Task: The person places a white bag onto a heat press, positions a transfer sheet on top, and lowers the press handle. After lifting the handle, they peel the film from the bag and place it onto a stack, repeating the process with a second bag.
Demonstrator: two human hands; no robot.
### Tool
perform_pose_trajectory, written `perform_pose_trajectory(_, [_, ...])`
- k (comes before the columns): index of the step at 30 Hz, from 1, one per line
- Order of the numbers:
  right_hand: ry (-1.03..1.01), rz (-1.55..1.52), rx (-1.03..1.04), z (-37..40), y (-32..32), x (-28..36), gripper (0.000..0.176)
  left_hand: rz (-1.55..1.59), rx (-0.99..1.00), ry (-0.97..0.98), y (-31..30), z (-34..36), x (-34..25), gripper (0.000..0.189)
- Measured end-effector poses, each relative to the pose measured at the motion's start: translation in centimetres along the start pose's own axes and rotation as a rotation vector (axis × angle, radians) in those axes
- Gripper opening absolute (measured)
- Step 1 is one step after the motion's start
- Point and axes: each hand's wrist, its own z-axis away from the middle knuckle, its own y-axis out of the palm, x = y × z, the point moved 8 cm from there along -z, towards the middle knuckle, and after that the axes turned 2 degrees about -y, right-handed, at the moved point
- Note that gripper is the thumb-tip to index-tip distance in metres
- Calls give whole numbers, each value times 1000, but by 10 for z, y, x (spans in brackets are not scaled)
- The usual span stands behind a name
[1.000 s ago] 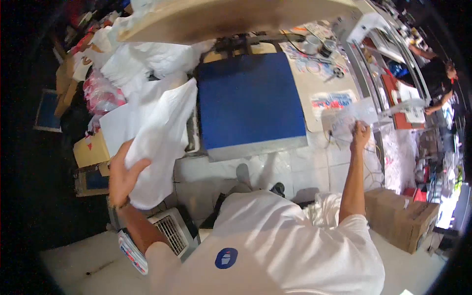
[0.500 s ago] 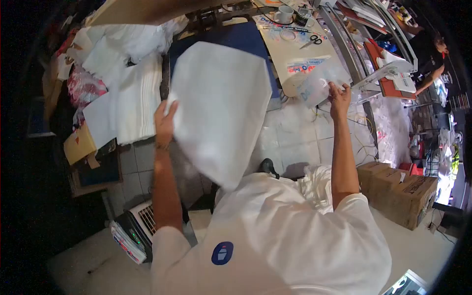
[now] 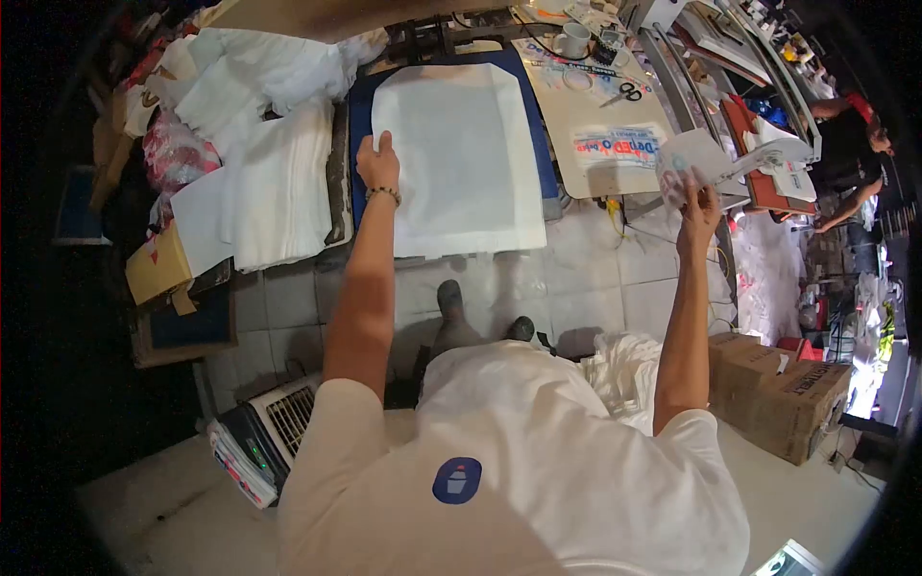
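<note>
A white fabric piece (image 3: 471, 163) with slanted top corners lies mostly flat over a dark blue pad (image 3: 360, 106), its lower edge reaching past the pad's front. At its left edge is my left hand (image 3: 378, 165), fingers curled in and thumb raised, pinching the edge. Out to the right, my right hand (image 3: 698, 209) grips a thin translucent printed film (image 3: 693, 158) by its lower edge, above the corner of a cream board. On that board (image 3: 600, 182) rests another film with blue and red lettering (image 3: 615, 146).
Left of the pad stand a stack of folded white fabric (image 3: 283, 192) and a heap of crumpled white cloth (image 3: 279, 77). Scissors (image 3: 624, 93) and a mug (image 3: 570, 40) sit on the board. Cardboard boxes (image 3: 778, 394) are on the floor. Another person (image 3: 850, 158) is at far right.
The white fabric piece has come down from the air onto the blue pad, moving away from me. My left hand moved forward with it; my right hand shifted right with the film.
</note>
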Motion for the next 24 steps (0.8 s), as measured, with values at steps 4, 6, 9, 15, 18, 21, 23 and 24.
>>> perform_pose_trajectory(4, [-114,105,162,0,50,22,42,-64,195,-170,6,-15,0,44])
perform_pose_trajectory(6, [-128,116,174,-3,70,22,39,-69,265,-170,2,-19,14,44])
perform_pose_trajectory(9, [-249,542,147,-10,87,-13,31,-200,506,5,6,-12,29,41])
perform_pose_trajectory(15, [-650,506,414,25,240,12,50,-62,390,-191,-3,-2,33,37])
perform_pose_trajectory(18, [-689,866,609,58,310,-20,49,-84,375,-164,-13,1,11,35])
perform_pose_trajectory(21, [-699,982,702,100,354,-55,47,-106,413,-60,-10,-3,20,33])
perform_pose_trajectory(23, [-691,1030,735,122,367,-66,47,-152,387,93,-19,-7,16,32])
perform_pose_trajectory(24, [-686,1043,727,129,369,-69,50,-198,359,244,-23,-8,7,31])
